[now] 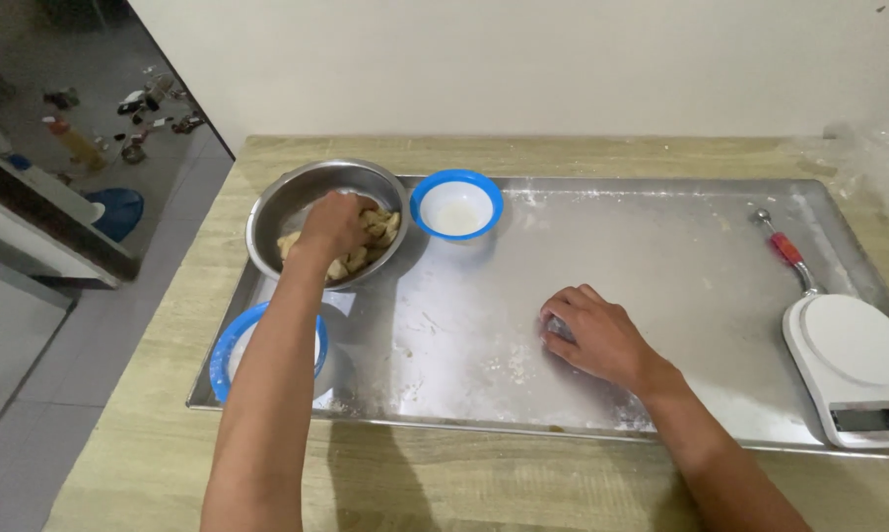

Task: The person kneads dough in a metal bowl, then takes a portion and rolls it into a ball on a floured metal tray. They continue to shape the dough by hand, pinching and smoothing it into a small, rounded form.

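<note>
Left hand among dough pieces

**Both arms out, hands down and curled**

Left arm reached fwd and up-frame, nearly straight, forearm bare. Left hand was turned palm down, wrist bent, fingers curled under and hidden from the cam, so grip state couldn't be read for sure. Right arm came in from lower right, angled twd centre, elbow out of frame. Right hand lay palm down, knuckles up, fingers bent and bunched together, thumb tucked at the near side. Hands were well apart.
</note>
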